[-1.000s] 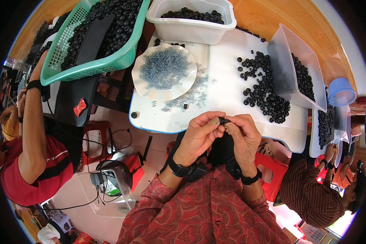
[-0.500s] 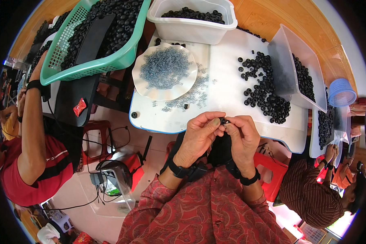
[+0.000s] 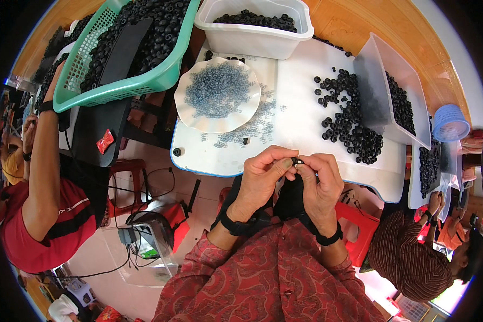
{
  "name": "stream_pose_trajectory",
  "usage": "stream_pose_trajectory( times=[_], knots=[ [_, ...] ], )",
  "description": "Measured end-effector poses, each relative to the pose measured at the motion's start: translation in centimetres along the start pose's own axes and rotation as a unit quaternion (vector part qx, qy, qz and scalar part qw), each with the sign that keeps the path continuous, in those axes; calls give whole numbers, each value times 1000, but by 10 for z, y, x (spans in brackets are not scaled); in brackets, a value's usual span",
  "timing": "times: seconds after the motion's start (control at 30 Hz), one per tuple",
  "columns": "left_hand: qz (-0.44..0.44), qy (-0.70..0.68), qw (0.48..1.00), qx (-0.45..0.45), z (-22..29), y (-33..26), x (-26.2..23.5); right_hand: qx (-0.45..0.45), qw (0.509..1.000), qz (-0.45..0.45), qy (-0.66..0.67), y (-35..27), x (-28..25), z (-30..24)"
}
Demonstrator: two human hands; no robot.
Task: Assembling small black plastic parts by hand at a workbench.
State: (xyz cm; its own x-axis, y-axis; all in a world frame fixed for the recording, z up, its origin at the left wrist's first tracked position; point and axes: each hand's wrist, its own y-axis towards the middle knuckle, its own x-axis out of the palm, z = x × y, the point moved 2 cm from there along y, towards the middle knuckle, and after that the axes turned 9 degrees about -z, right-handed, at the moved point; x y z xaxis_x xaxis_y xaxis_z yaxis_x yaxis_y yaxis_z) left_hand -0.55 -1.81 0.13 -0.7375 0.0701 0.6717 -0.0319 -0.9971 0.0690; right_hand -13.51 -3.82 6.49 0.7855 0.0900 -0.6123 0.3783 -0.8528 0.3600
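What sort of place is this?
Probably a small hand-assembly workshop: a white table heaped with black rubber rings, a green basket full of them, and workers seated around.

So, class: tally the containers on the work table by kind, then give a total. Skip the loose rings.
Green basket: 1
White tub: 1
Clear bin: 1
Scalloped white plate: 1
Small blue basket: 1
Total: 5

Head-worn fisheye, steeply downward, close.
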Motion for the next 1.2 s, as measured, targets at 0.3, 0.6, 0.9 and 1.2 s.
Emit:
stream_pose_trajectory(
  times=[0.3,0.6,0.9,1.2],
  knots=[
    [-25,-201,978,-54,-6,1,-6,123,962,-25,242,-7,5,11],
    [-8,-319,946,-62,-8,-1,-5,116,966,-32,227,-5,8,8],
    [58,-146,986,-51,3,1,-12,120,962,-24,243,-5,16,7],
    [5,-140,990,-34,10,-3,-13,111,965,-32,236,-6,17,7]
  ],
)
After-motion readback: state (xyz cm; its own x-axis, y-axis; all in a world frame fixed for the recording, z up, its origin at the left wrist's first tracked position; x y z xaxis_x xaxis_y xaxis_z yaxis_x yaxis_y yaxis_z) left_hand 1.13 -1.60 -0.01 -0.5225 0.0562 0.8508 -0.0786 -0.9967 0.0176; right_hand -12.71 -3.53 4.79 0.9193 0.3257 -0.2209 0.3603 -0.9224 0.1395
